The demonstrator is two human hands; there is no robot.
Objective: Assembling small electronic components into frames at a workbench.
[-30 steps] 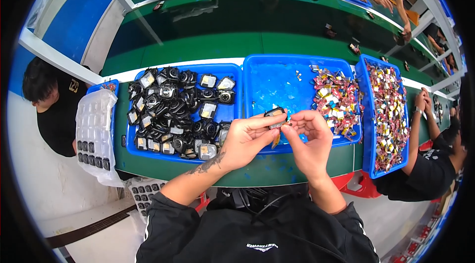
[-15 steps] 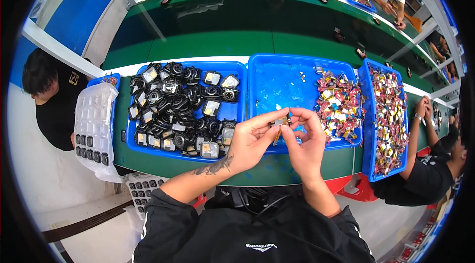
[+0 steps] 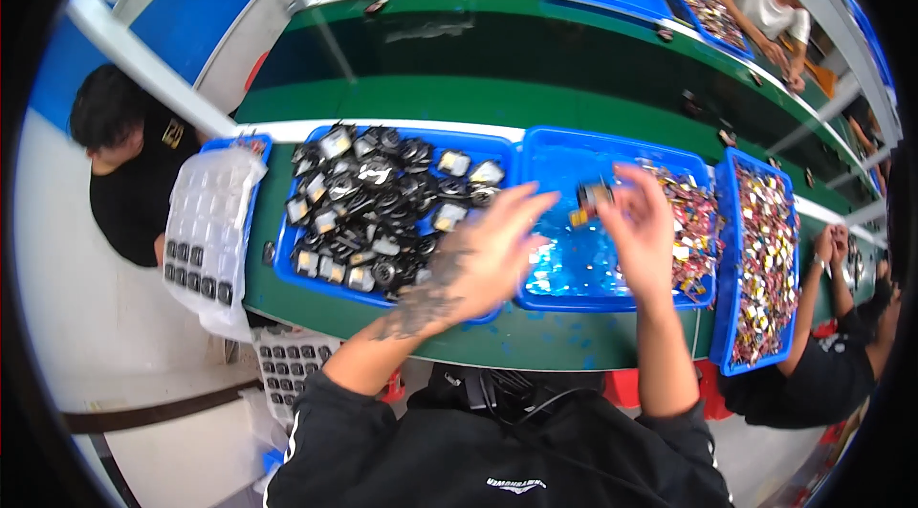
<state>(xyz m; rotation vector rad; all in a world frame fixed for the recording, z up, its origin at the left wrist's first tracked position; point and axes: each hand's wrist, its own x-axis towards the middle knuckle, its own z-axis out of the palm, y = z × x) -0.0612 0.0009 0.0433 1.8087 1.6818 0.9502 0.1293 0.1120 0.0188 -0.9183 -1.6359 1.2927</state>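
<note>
My right hand (image 3: 639, 232) pinches a small electronic module (image 3: 595, 193), dark and squarish with a yellow tab, above the middle blue tray (image 3: 574, 264). My left hand (image 3: 490, 245) is apart from it, blurred, with its fingers stretched out and nothing seen in them. It hovers over the inner edges of the middle tray and the left blue tray (image 3: 467, 138). In the left tray lies a heap of black watch cases (image 3: 368, 187), some with pale square faces. Small red, white and yellow components (image 3: 696, 238) are piled at the middle tray's right side.
Another blue tray (image 3: 729, 321) full of small components stands at the right. Clear plastic blister trays (image 3: 215, 192) with several black pieces sit at the left. One person (image 3: 129, 164) is at the left; others work at the right and across the green bench (image 3: 440, 87).
My left hand has let go of the module and moved left toward the watch cases, its fingers opening. My right hand has moved right, still holding the module. The whole view has shifted.
</note>
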